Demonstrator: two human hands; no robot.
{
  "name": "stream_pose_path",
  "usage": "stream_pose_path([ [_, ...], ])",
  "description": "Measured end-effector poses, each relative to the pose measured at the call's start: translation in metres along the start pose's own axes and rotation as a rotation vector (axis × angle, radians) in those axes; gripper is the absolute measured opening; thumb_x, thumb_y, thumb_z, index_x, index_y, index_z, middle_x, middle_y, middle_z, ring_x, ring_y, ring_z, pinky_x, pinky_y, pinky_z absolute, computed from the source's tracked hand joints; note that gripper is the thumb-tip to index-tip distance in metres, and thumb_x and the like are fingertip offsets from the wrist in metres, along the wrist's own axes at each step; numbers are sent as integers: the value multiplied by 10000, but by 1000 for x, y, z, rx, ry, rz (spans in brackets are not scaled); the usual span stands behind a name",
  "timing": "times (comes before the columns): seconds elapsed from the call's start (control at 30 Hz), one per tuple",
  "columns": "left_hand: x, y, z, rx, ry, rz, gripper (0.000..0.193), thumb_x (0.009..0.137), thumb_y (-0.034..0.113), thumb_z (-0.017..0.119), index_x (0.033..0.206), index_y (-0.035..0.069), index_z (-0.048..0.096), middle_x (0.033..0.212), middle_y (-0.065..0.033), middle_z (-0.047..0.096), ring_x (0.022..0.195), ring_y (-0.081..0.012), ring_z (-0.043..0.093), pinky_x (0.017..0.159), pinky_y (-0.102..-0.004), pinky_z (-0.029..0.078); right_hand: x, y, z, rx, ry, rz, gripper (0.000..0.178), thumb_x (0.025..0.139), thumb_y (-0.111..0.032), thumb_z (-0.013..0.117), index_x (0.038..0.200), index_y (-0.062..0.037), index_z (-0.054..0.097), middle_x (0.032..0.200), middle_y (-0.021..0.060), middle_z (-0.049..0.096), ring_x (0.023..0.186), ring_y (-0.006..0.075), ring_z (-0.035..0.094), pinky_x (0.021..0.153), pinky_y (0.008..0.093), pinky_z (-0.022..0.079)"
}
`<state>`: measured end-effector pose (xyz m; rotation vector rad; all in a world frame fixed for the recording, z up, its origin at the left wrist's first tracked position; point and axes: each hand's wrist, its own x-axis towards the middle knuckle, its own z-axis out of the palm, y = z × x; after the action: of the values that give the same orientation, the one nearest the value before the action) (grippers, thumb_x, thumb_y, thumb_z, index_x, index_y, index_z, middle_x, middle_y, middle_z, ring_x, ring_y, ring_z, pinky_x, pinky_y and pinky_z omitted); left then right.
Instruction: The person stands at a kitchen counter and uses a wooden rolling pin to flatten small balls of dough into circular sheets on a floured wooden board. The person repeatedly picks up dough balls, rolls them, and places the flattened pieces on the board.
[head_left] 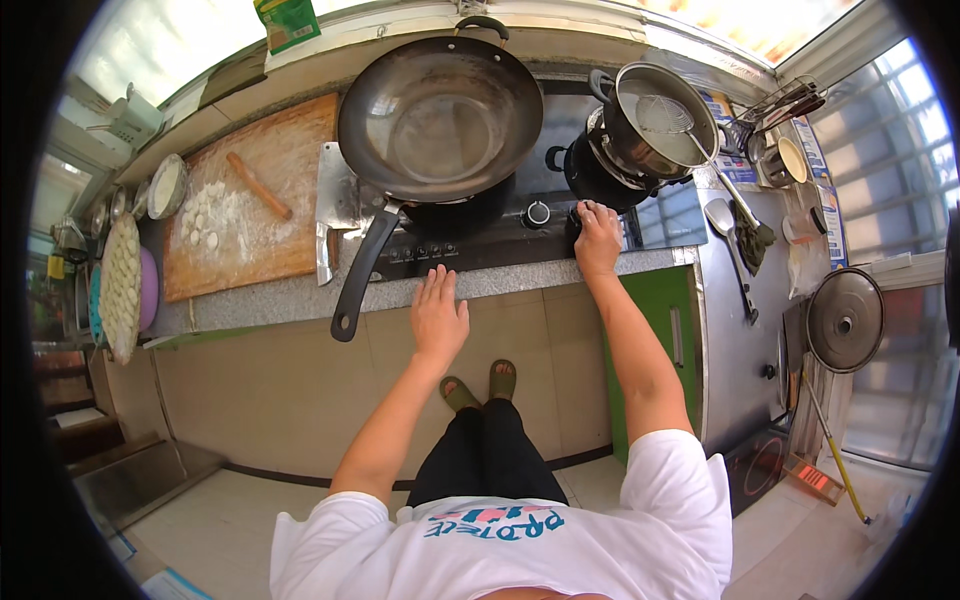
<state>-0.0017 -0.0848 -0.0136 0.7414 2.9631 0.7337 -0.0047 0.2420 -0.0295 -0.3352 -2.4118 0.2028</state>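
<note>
My left hand [441,310] rests with its fingers stretched out at the front edge of the gas stove [480,245], holding nothing. The fingers of my right hand [598,240] are closed round the right-hand stove knob, which they mostly cover. The other stove knob [537,213] stands free between my hands. A big dark wok [440,115] sits on the left burner, its long handle [366,270] reaching past the counter edge. On the right burner stands a steel pot [625,135] with liquid and a wire skimmer [664,114] in it.
Left of the wok, a cleaver [335,200] lies beside a floured wooden board [300,135] with a rolling pin [258,186] and small dough pieces [203,215]. A spatula [728,235] lies at right, near a leaning pot lid [846,320]. Dumplings fill a round tray [123,285] at far left.
</note>
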Motion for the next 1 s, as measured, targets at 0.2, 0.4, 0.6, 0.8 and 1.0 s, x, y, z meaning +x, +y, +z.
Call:
stream_pose_path([
  [0.2,-4,1,9,-9,84,-8,587,876,179,713,1416,24,544,1522,-168,508,1434,-318,454,1202,-475,326,4,0,1,12,88,-103,136,887,-86,645,1013,-106,693,1088,31,675,1046,281,627,976,478,465],
  [0.4,-7,3,13,-25,137,-12,582,886,192,706,1426,47,544,1527,-148,506,1439,-311,450,1190,-487,341,3,2,9,32,121,-91,157,860,-65,667,1010,-103,695,1069,34,674,1051,283,622,996,479,449],
  [0.6,-7,1,15,-63,154,-9,582,887,194,706,1426,47,546,1527,-148,507,1442,-315,445,1184,-483,351,0,4,8,17,116,-96,188,864,-55,656,1031,-121,713,1078,38,672,1065,279,620,1010,479,439],
  [0.8,-8,5,15,-61,169,-19,582,881,187,711,1423,46,552,1525,-147,510,1437,-322,452,1183,-479,355,-2,6,8,30,107,-91,190,859,-51,658,1027,-121,713,1091,42,671,1074,287,617,1013,484,439],
  [1.0,-8,7,13,-53,184,-24,561,893,186,703,1415,47,554,1523,-129,517,1438,-310,453,1183,-468,357,-2,4,9,22,109,-89,192,862,-44,658,1032,-115,713,1089,44,674,1070,289,617,1009,483,440],
])
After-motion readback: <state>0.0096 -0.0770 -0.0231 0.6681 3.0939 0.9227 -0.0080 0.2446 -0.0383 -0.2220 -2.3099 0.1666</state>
